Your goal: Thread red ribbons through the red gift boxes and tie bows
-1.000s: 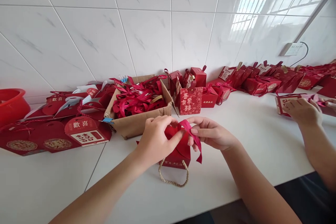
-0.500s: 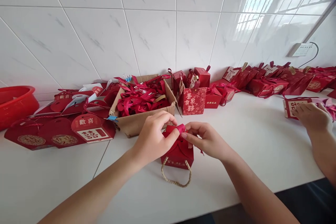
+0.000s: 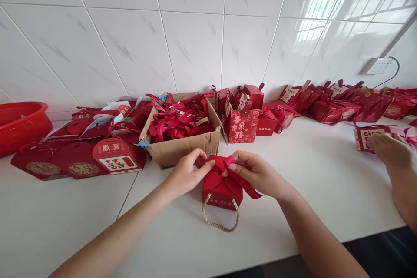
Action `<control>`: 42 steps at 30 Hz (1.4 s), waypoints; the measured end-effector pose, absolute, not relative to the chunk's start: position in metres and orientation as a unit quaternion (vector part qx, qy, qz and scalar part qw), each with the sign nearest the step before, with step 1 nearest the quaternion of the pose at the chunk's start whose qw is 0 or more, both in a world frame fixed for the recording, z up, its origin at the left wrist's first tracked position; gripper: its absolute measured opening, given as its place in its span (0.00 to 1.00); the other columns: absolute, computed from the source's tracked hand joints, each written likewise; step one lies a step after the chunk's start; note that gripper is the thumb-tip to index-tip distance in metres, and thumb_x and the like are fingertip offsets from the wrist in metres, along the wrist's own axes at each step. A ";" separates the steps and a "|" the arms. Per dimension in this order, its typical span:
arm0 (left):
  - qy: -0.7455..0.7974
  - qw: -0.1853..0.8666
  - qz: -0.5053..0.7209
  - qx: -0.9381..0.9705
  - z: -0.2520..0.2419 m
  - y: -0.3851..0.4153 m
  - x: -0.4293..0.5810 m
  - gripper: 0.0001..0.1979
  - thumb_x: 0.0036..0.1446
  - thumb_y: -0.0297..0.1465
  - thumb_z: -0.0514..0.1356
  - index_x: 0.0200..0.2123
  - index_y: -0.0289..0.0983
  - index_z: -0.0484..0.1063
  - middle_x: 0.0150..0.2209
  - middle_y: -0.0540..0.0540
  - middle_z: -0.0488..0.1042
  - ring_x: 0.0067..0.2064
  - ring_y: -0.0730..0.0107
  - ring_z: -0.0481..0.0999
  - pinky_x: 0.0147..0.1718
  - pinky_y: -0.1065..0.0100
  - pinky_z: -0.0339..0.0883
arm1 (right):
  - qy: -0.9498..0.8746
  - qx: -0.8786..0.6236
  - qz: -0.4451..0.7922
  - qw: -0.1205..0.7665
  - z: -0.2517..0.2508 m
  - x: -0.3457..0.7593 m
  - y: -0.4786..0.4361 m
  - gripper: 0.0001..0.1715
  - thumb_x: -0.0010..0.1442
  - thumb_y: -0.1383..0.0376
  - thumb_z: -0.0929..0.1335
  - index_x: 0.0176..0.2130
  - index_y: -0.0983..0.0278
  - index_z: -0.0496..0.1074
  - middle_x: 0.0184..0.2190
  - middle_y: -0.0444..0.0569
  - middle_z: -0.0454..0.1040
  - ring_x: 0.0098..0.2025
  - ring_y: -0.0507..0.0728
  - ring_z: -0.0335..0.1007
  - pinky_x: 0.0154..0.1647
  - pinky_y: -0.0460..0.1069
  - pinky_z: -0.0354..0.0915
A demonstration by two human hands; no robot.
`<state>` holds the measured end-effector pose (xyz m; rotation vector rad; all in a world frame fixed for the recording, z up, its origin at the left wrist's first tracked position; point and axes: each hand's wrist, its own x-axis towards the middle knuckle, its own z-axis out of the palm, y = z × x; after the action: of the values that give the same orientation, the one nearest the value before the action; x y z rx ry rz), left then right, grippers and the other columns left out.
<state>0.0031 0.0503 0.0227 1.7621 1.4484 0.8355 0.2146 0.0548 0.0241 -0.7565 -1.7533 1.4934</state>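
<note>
A small red gift box (image 3: pixel 222 192) stands on the white table in front of me, its curved top flaps folded together. Its twisted gold rope handle (image 3: pixel 221 228) droops over the front onto the tabletop. My right hand (image 3: pixel 257 173) pinches a dark pink ribbon (image 3: pixel 245 183) above the box top, and one end trails down to the right. At the box's upper left edge, my left hand (image 3: pixel 189 171) grips the box between thumb and curled fingers. The fingertips behind the box are partly hidden.
A cardboard box (image 3: pixel 182 150) full of ribbons stands behind, with red gift boxes (image 3: pixel 120 156) and a red basin (image 3: pixel 24 128) to its left. More red boxes (image 3: pixel 332 108) line the wall. A co-worker's hand (image 3: pixel 389 150) holds another box at the right.
My left hand has let go of the ribbon and shifted left to the box's edge. My right hand keeps the ribbon, whose trailing end now shows more. The view has shifted slightly.
</note>
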 end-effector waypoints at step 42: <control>0.382 0.176 0.144 0.896 0.130 0.033 0.021 0.11 0.56 0.28 0.53 0.31 0.45 0.75 0.33 0.49 0.77 0.38 0.60 0.75 0.38 0.63 0.65 | -0.768 -0.408 0.322 0.374 0.021 0.195 0.044 0.11 0.56 0.69 0.62 0.26 0.62 0.70 0.20 0.42 0.67 0.23 0.50 0.58 0.24 0.46 0.55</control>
<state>0.0213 0.0330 0.1300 2.5367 1.0812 0.4064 0.1948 0.0437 0.0213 -1.0439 -1.9673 0.8259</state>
